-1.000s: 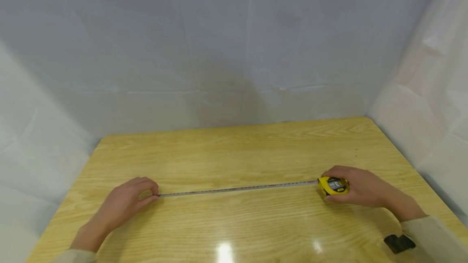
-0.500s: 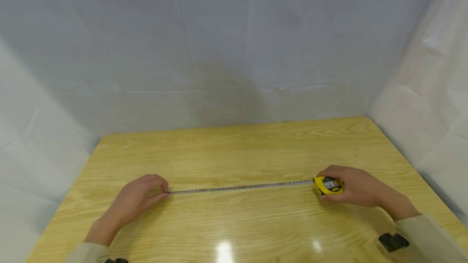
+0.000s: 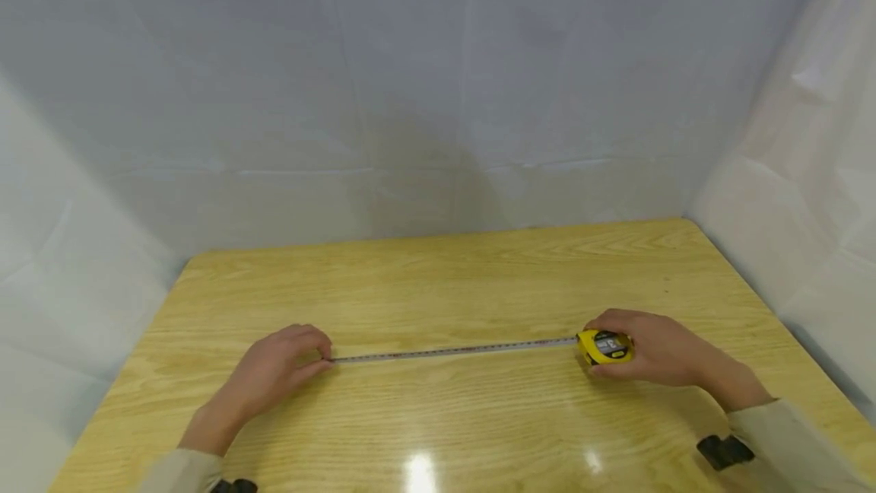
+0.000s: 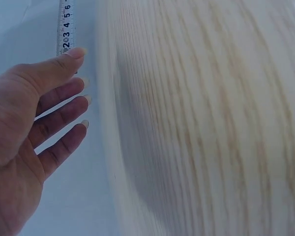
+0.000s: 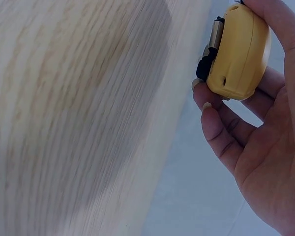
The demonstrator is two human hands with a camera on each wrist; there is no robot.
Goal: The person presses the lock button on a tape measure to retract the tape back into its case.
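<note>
A yellow and black tape measure is gripped by my right hand over the right part of the table. From its case the metal blade runs out to the left, nearly level and straight. My left hand pinches the blade's free end between thumb and forefinger. In the left wrist view, printed numbers show on the blade just beyond the thumb, and the other fingers are loosely bent. The right wrist view shows the yellow case held between thumb and fingers, its metal belt clip facing the table.
Beneath both hands lies a light wood-grain table with rounded far corners. White sheeting hangs behind it and along both sides. Light glares off the table's near part.
Both hands have come closer together, the left moving right and the right shifting slightly left. The exposed length of blade between them has shortened. Each hand keeps its hold.
</note>
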